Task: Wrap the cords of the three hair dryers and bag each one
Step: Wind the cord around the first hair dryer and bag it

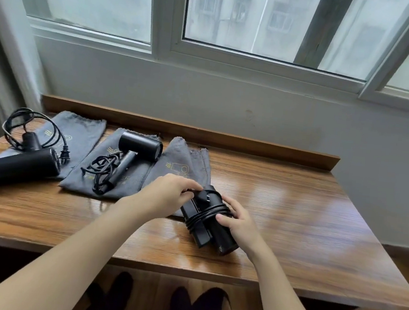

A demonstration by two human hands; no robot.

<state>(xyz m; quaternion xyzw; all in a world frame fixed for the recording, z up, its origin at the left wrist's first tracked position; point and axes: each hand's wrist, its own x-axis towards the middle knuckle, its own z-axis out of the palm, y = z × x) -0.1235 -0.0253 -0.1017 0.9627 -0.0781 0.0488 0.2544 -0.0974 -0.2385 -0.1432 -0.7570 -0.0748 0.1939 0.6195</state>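
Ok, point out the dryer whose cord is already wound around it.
The dryer in both hands, nearest the front edge: cord coiled around its body. The left dryer and middle dryer have loose cords.

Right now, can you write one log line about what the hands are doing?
step: wrapping cord | left hand: pinches plug | right hand: grips third dryer | bagged: none

Soft, even daylight enters through the wide white-framed window (pixel 236 20) at twelve o'clock. It leaves pale glare on the glossy brown wooden table (pixel 294 201) toward three o'clock. Straight lines bow near the edges, and shadows stay faint.
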